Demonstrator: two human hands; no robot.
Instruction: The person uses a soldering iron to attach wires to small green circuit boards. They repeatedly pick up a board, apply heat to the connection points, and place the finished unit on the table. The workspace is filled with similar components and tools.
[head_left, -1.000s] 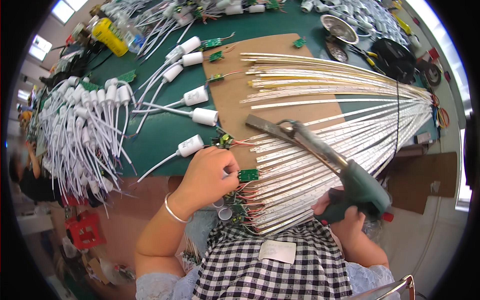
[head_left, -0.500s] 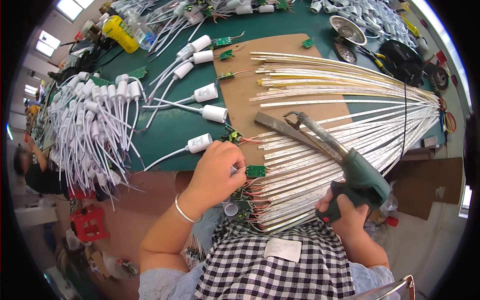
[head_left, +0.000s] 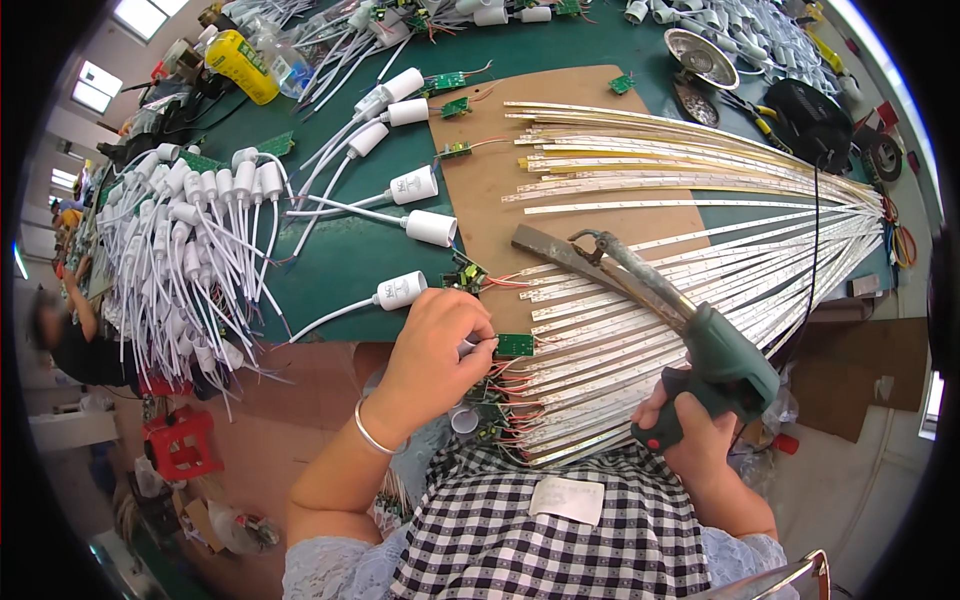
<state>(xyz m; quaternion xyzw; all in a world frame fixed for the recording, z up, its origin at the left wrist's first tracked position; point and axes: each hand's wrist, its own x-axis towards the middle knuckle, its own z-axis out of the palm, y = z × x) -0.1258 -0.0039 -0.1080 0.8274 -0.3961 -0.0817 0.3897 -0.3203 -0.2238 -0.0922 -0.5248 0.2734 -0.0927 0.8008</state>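
Note:
My left hand (head_left: 435, 345) is closed in a pinch at the left edge of a small green circuit board (head_left: 515, 345). Part of a pale, round-edged piece shows among its fingers, mostly hidden. My right hand (head_left: 692, 425) grips the dark green handle of a soldering gun (head_left: 722, 355), whose metal front end points up and left above the LED strips (head_left: 600, 350). These long white strips fan out to the right, with red and white wires at their left ends joined to boards. Just above my left hand lies a white lamp socket (head_left: 402, 290) with a white cable.
A big heap of white sockets with cables (head_left: 190, 230) hangs over the table's left edge. Brown board (head_left: 580, 90) lies under the strips. Farther back are a metal dish (head_left: 700, 58), pliers (head_left: 757, 118) and a yellow bottle (head_left: 240, 65). A black cord (head_left: 817, 220) crosses the strips.
The view has shifted slightly. My left fingertips have come a little closer to the circuit board's edge, while my right hand and the soldering gun stay almost in place.

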